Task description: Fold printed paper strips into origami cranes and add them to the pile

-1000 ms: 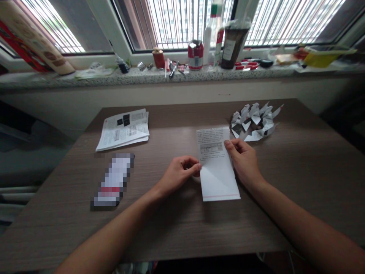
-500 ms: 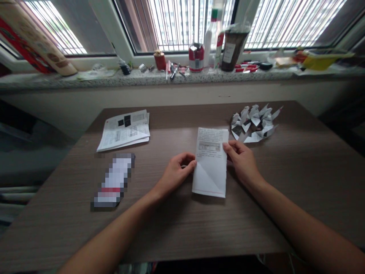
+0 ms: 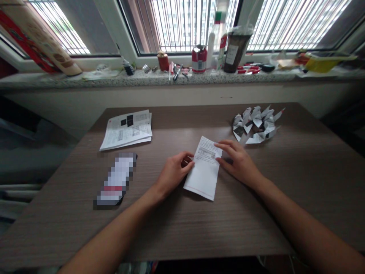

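- White paper sheet: lies mid-desk, between both hands, far end angled toward the desk's right edge. Small print and a boxed figure on the far half; near half mostly blank, thin reddish line along the near edge. Shadow under the near end.
- Left hand: curled, thumb and index finger at the sheet's left edge. Pinch or mere touch, can't tell.
- Right hand: loosely open, fingers apart, tips at the sheet's right edge, toward the printed end.
- Paper stack: near the desk's far left corner, print and dark blocks on top.
- Phone: pixelated, toward the desk's left edge, on the near side of the stack.
- Folded paper piece: spiky, ring-like, near the desk's far right corner, beyond the right hand, apart from it.
- Granite-look sill, past the desk's far edge: red can and dark cup mid-row, yellow container toward the sill's right end.
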`<action>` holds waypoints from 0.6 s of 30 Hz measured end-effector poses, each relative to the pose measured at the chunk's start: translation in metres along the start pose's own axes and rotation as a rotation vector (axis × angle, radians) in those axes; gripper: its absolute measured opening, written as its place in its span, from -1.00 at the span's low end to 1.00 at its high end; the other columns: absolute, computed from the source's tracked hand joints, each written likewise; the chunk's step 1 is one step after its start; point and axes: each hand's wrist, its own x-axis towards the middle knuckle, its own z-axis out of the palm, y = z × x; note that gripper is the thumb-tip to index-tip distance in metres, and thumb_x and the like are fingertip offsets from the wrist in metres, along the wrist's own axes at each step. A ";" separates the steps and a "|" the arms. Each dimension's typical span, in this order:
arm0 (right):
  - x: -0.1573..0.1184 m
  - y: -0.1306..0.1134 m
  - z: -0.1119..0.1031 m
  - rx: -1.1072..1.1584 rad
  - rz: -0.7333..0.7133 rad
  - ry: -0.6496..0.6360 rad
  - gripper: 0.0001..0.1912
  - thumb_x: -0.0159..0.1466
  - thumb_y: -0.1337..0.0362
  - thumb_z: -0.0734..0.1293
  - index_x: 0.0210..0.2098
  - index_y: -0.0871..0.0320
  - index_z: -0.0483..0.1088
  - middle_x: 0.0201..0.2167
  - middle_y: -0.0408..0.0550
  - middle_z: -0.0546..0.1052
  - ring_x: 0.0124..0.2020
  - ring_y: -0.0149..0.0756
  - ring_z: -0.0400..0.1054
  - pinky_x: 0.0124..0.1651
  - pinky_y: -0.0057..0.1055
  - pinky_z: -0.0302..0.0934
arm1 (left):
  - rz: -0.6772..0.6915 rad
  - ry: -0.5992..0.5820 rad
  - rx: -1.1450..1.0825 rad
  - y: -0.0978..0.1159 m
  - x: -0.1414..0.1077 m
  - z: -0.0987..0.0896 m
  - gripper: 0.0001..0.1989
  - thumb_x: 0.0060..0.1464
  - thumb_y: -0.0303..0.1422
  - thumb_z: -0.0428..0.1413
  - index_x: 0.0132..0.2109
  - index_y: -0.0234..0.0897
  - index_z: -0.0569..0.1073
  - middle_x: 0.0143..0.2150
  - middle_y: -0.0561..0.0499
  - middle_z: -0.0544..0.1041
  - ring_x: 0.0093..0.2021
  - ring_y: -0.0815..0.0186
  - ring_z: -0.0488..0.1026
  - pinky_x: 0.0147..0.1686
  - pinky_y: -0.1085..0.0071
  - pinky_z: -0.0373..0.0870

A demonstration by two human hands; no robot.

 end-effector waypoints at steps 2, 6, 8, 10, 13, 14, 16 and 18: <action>-0.003 0.000 0.006 -0.010 -0.062 -0.141 -0.56 0.43 0.23 0.32 0.28 0.01 0.36 0.28 0.13 0.39 0.30 0.01 0.30 0.31 0.07 0.26 | 0.021 0.007 0.041 -0.001 0.000 0.001 -0.87 0.26 -0.46 0.22 -0.05 -0.22 0.56 -0.24 0.06 0.63 -0.27 0.32 0.58 -0.19 0.39 0.50; -0.009 0.004 0.013 -0.090 -0.055 -0.261 -0.59 0.46 0.21 0.28 0.28 0.05 0.40 0.34 0.14 0.37 0.32 0.00 0.30 0.34 0.04 0.26 | 0.120 0.046 0.169 -0.006 -0.001 0.001 -0.84 0.26 -0.49 0.21 -0.03 -0.26 0.54 -0.10 -0.02 0.60 -0.24 0.30 0.57 -0.14 0.32 0.54; -0.010 0.004 0.013 -0.154 -0.023 -0.254 -0.59 0.46 0.19 0.29 0.27 0.07 0.42 0.33 0.15 0.39 0.30 0.01 0.33 0.32 0.02 0.28 | 0.238 0.040 0.256 -0.007 -0.003 0.002 -0.82 0.29 -0.49 0.18 0.01 -0.26 0.53 0.01 -0.09 0.56 -0.12 0.24 0.57 -0.05 0.25 0.54; -0.010 0.002 0.010 -0.233 0.002 -0.235 -0.58 0.46 0.16 0.30 0.26 0.09 0.43 0.29 0.17 0.42 0.27 0.04 0.35 0.29 0.03 0.30 | 0.381 -0.019 0.351 -0.006 -0.006 0.003 -0.80 0.34 -0.45 0.14 0.07 -0.23 0.52 0.09 -0.12 0.54 0.05 0.15 0.53 0.07 0.16 0.51; -0.011 -0.004 0.005 -0.339 0.011 -0.217 -0.58 0.45 0.14 0.31 0.24 0.12 0.45 0.22 0.20 0.48 0.20 0.09 0.39 0.23 0.06 0.33 | 0.508 -0.158 0.488 -0.001 -0.011 0.005 -0.74 0.38 -0.34 0.14 0.17 -0.19 0.49 0.21 -0.13 0.49 0.17 0.09 0.46 0.16 0.10 0.46; -0.012 -0.006 0.003 -0.363 0.011 -0.214 -0.59 0.45 0.14 0.31 0.23 0.12 0.46 0.19 0.20 0.50 0.17 0.10 0.40 0.20 0.06 0.35 | 0.519 -0.195 0.532 0.001 -0.013 0.006 -0.69 0.38 -0.31 0.14 0.21 -0.18 0.47 0.22 -0.14 0.49 0.18 0.07 0.45 0.17 0.07 0.45; -0.015 -0.009 0.001 -0.394 0.005 -0.213 -0.60 0.45 0.13 0.30 0.20 0.13 0.48 0.13 0.19 0.53 0.09 0.08 0.43 0.13 0.05 0.38 | 0.519 -0.233 0.615 0.004 -0.016 0.006 -0.57 0.37 -0.25 0.15 0.32 -0.15 0.39 0.28 -0.18 0.44 0.22 0.00 0.42 0.19 0.01 0.43; -0.020 -0.011 -0.003 -0.409 -0.014 -0.217 -0.62 0.45 0.13 0.30 0.18 0.14 0.49 0.07 0.17 0.55 0.02 0.06 0.45 0.07 0.03 0.39 | 0.510 -0.263 0.668 0.005 -0.018 0.006 -0.49 0.39 -0.17 0.12 0.39 -0.14 0.31 0.34 -0.21 0.38 0.28 -0.05 0.37 0.24 -0.04 0.39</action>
